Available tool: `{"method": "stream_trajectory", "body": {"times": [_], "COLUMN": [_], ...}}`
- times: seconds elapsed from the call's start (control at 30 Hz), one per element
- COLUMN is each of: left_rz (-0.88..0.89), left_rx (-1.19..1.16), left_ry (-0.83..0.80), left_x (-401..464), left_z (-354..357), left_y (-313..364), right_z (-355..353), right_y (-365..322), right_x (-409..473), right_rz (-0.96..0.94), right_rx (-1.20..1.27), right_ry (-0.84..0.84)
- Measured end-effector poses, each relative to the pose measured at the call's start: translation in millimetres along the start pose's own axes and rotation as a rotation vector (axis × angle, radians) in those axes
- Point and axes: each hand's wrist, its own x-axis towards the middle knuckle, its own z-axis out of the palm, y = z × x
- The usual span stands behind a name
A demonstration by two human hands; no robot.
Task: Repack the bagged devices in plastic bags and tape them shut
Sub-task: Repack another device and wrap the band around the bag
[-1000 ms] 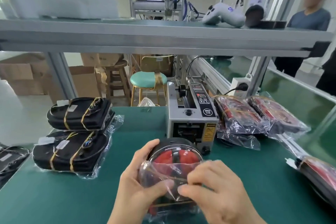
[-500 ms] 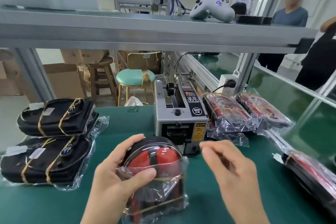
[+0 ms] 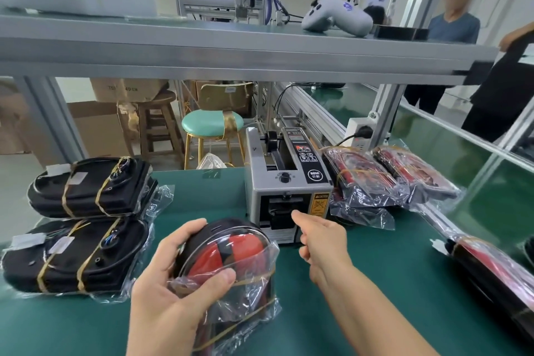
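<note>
My left hand [image 3: 170, 295] grips a red and black device in a clear plastic bag [image 3: 231, 263], thumb pressing the folded bag flap onto its front. It is held just above the green table [image 3: 390, 298]. My right hand [image 3: 320, 240] reaches forward, its fingertips at the outlet slot of the grey tape dispenser [image 3: 286, 182]. Whether it holds any tape cannot be seen.
Two black bagged devices [image 3: 86, 188] are stacked at the left. More red bagged devices [image 3: 384, 176] lie right of the dispenser, another one [image 3: 491, 272] at the right edge. An aluminium shelf [image 3: 231, 49] runs overhead. People stand at the far right.
My right hand has left the bag flap and moved forward to the dispenser's outlet. My left hand keeps holding the bagged device, thumb over the flap.
</note>
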Motion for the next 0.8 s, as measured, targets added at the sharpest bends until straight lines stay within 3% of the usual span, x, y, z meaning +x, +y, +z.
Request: {"method": "stream_trajectory", "body": {"times": [0.5,0.67,0.8], "left_rz": [0.044,0.074,0.131], "left_rx": [0.039,0.053,0.108], "left_ry": [-0.032,-0.040,-0.026], "left_x": [-6,-5,-4], "left_z": [-1,-1,3], "left_y": [-1,4,1], "right_z": [27,12,-6], "right_y": [-18,-19,-26], "right_x": [-8,-16,-38], "right_rz": [0.158,0.172,0.130], "right_rx": [0.128,0.204,0.108], "right_ry": [0.135,-0.065,-0.258]}}
